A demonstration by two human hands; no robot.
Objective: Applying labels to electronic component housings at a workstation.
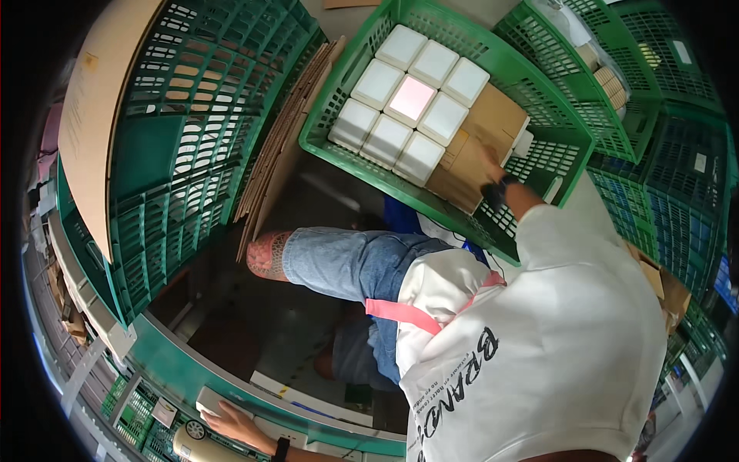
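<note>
Green crate (346, 163), top centre, long axis slanting upper left to lower right. Nine white boxes (412, 100) sit three by three in its left part; centre one looks pinkish. Cardboard (493, 115) fills the gap to their right. Right hand (489, 160) is over the cardboard, right of centre, upper half; blurred, so can't tell if it's open, closed or touching. Boxes lie to its left, near; it's the closer hand by far. Left hand (231, 425), lower left, well apart from the crate, fingers against a white block (211, 402); can't tell if gripped.
</note>
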